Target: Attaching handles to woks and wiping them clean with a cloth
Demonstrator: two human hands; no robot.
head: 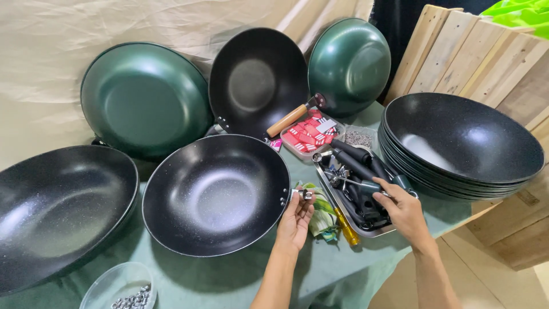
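Landmark: the black speckled wok (pixel 216 193) lying open side up at the middle of the green-covered table (pixel 229 280).

Left hand (pixel 295 220) at the wok's right rim, fingers curled around the small metal handle bracket (pixel 303 194) that juts from the rim; thumb and fingertips pinch it, grip closed on the bracket.

Right hand (pixel 404 210) farther right of the wok, reaching into a shallow metal tray (pixel 366 232). Fingers bent over the black handles (pixel 357 166) piled in the tray, touching one; cannot tell whether the grip has closed on it.

Between wok and tray, just right of the left hand: a crumpled green-and-white cloth (pixel 323 214) and a screwdriver with a yellow handle (pixel 346 226) lying along the tray's near edge.

Behind the wok: a black wok with wooden handle (pixel 257 80) propped upright, flanked by a large green pan (pixel 146 97) to its left and a smaller green pan (pixel 350 63) to its right. A clear box of red-and-white packets (pixel 309 136) sits behind the tray.

Left of the wok: another black wok (pixel 57 212), rims nearly touching. Far right: a stack of black woks (pixel 460 146) against wooden boards (pixel 457 51). Near left of the wok, at the table's front edge: a clear bowl of small metal nuts (pixel 120 289).
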